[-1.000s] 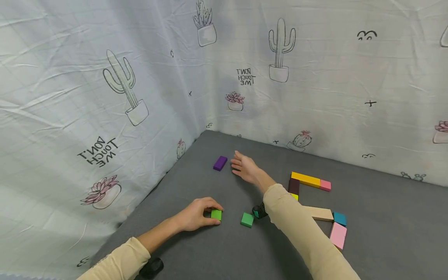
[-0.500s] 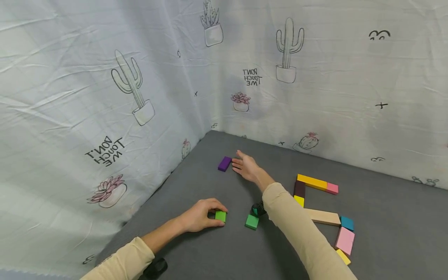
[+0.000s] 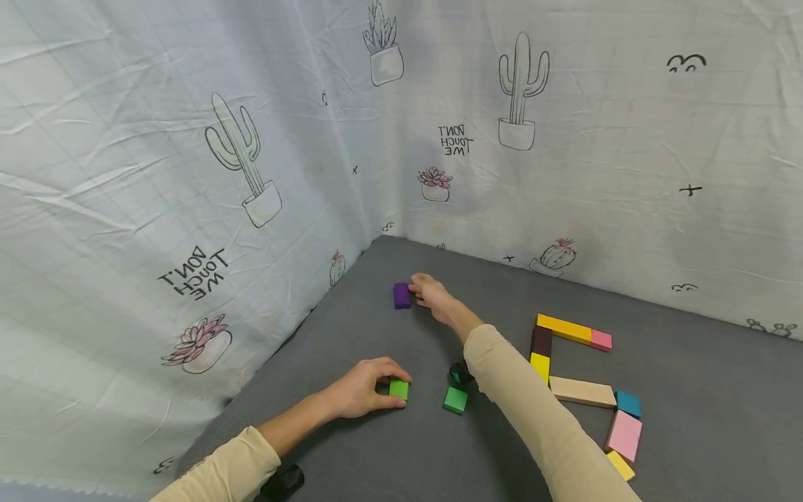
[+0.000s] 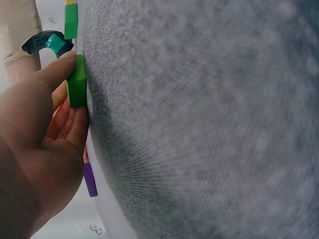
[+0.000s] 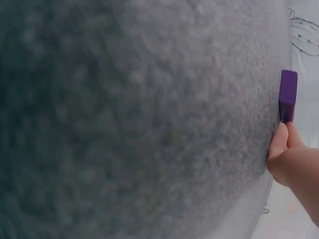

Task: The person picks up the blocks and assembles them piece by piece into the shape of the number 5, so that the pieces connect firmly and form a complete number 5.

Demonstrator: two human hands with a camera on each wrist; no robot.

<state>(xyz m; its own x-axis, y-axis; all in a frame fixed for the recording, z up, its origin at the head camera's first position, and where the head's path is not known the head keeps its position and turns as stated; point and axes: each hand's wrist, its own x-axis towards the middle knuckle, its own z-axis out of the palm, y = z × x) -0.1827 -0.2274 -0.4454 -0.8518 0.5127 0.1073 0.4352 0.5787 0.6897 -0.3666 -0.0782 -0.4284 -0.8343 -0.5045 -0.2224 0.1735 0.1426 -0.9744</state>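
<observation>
My left hand (image 3: 360,390) holds a light green block (image 3: 399,390) between thumb and fingers, low over the grey surface. In the left wrist view the thumb lies along one end of this green block (image 4: 76,82), the fingers at the other. Farther off, my right hand (image 3: 436,296) is at a purple block (image 3: 401,295), its fingertips against the right side. The right wrist view has the thumb and a finger pinching the near end of the purple block (image 5: 288,94). A darker green block (image 3: 455,400) lies alone, right of my left hand.
To the right, a bent row of blocks has an orange block (image 3: 564,328), a dark brown block (image 3: 541,341), a beige block (image 3: 583,392) and a pink block (image 3: 624,435). White cactus-print cloth (image 3: 596,139) walls the grey surface (image 3: 339,335) at the back and left.
The right hand has come up to the purple block and its fingers have drawn in. The purple block has turned and shifted slightly left. My left hand still holds the light green block.
</observation>
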